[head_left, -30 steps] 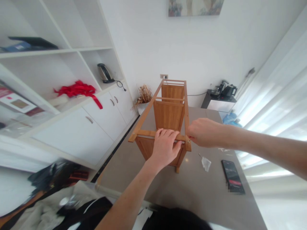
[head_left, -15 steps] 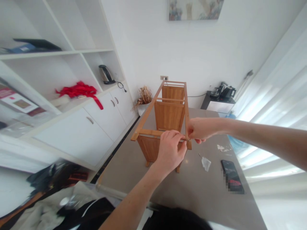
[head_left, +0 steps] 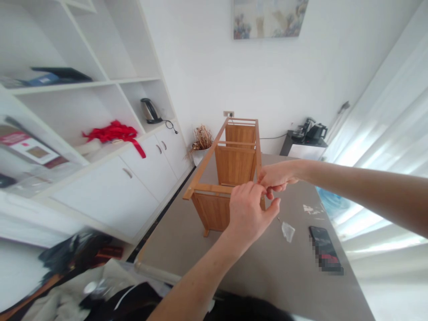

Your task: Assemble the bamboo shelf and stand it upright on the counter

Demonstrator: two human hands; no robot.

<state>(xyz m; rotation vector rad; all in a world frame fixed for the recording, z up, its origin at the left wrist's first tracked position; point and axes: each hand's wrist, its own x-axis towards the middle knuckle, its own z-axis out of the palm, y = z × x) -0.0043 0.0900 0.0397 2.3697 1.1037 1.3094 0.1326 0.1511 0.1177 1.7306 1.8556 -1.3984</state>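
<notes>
Wooden rack (head_left: 236,162) is sitting on the grey table (head_left: 267,276), panels (head_left: 214,211) and rails (head_left: 209,157) looking mostly joined up. Both hands are at the rack's near right corner, maybe the bit left: left hand (head_left: 247,205) with thumb spread wide, right hand (head_left: 276,174) curled, can't tell around what. Little plastic bag (head_left: 288,232) right of the rack, phone (head_left: 324,245) further right
</notes>
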